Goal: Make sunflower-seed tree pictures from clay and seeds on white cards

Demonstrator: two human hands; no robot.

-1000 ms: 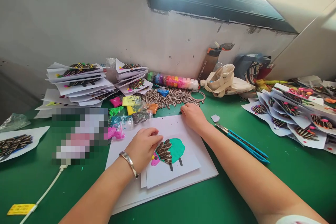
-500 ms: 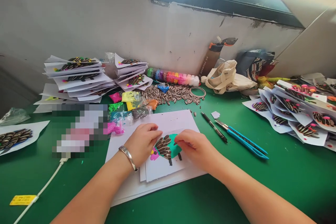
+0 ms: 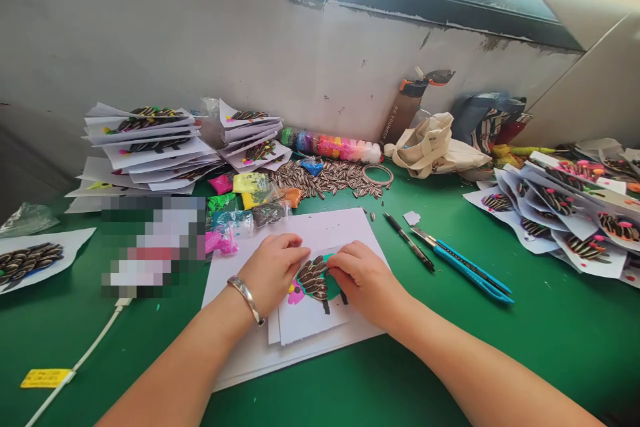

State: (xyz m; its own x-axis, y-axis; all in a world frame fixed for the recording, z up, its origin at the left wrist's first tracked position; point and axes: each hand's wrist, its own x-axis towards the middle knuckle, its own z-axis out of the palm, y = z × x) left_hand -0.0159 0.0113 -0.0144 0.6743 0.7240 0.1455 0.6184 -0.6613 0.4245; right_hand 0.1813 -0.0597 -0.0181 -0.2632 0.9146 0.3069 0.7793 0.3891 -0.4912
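Note:
A small paper sheet (image 3: 310,328) carries an animal shape of green clay, with a pink face (image 3: 296,292) and dark legs. Overlapping sunflower seeds (image 3: 313,278) cover its left part. My left hand (image 3: 273,270), with a silver bangle at the wrist, holds down the sheet's left side, fingers curled together beside the seeds. Over the green right part, my right hand (image 3: 363,280) is closed in a pinch at the edge of the seed rows. A sunflower seed is between its fingertips, mostly hidden by them. Larger white sheets (image 3: 240,363) lie underneath.
Loose sunflower seeds (image 3: 340,179) and a tape ring (image 3: 378,176) lie behind, near clay packets (image 3: 250,183). A pen (image 3: 410,242) and blue utility knife (image 3: 470,271) lie right. Stacked seed pictures stand left (image 3: 150,140) and right (image 3: 555,207). A bottle (image 3: 404,110) leans against the wall.
My right hand has moved slightly left, bringing its pinched fingertips to the edge of the seed rows and covering more of the green clay. My left hand stays in place.

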